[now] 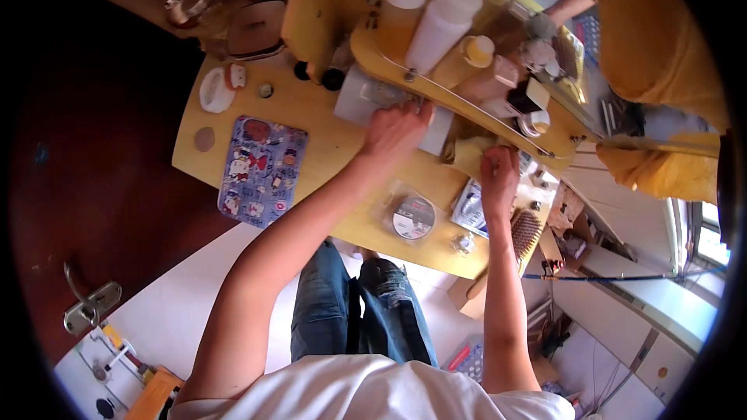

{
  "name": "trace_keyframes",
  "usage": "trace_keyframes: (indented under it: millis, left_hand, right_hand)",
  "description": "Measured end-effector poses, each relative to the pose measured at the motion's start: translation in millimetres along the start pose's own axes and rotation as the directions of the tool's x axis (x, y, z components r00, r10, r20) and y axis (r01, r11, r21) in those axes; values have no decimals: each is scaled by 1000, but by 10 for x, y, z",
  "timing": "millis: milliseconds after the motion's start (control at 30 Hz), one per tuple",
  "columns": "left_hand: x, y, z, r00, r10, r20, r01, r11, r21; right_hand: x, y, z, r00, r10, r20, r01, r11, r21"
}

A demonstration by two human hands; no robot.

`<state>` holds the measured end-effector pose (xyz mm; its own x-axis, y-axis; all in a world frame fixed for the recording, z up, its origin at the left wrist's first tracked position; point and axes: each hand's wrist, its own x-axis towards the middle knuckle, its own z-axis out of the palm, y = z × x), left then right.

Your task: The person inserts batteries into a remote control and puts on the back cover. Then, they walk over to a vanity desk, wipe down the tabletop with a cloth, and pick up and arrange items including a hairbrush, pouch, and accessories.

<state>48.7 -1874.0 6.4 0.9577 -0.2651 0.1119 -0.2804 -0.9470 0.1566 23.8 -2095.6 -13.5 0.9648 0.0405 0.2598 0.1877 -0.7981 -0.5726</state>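
Your left hand, fingers curled, lay over the pale sheet on the wooden counter; your right hand bent beside the tan cloth. Neither grip could be told. Bumping the shelf might have toppled its bottles. A dark red door flanked the counter.

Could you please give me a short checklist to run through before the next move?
1. Left hand in view: ok, at the flat white item beneath the curved shelf.
2. Left-hand grip: cannot tell, fingertips unclear.
3. Right-hand grip: cannot tell; the right hand is beside the yellowish cloth, contents unclear.
4. Room above the hands: not ok, the shelf edge looks close to the fingers.
5. Round disc clear of both hands: ok, apart from them.
6. Patterned flat item clear of both hands: ok, apart on the table.
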Motion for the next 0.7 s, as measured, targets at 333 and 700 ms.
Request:
trace_keyframes:
  millis: [333,700]
  left_hand:
    - [-293,18,64,997,12,74,-7,998,-67]
    - [-1720,-68,-547,928,-351,127,313,549,-775]
  right_hand:
    - [-126,-527,-569,991,134,0,-133,984,115]
    - [-805,-745,-599,710,210,672,-605,-305,735]
